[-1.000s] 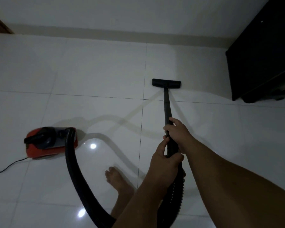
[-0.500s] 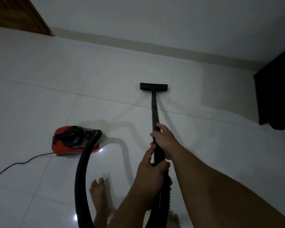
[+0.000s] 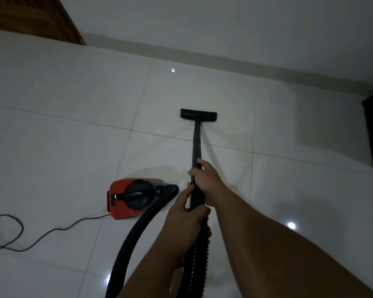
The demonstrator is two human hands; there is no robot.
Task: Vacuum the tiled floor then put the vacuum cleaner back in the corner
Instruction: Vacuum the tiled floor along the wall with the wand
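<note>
A red canister vacuum cleaner body with a black top handle (image 3: 130, 197) sits on the glossy white tiled floor (image 3: 63, 147) at lower centre-left of the frame. A black ribbed hose (image 3: 129, 239) arcs from its right end down to the bottom edge. A thin black power cord (image 3: 52, 231) trails left, looping near the left edge. The black rigid wand (image 3: 196, 145) slants up to a flat black rectangular floor nozzle (image 3: 198, 114), resting flat on a tile at upper centre.
</note>
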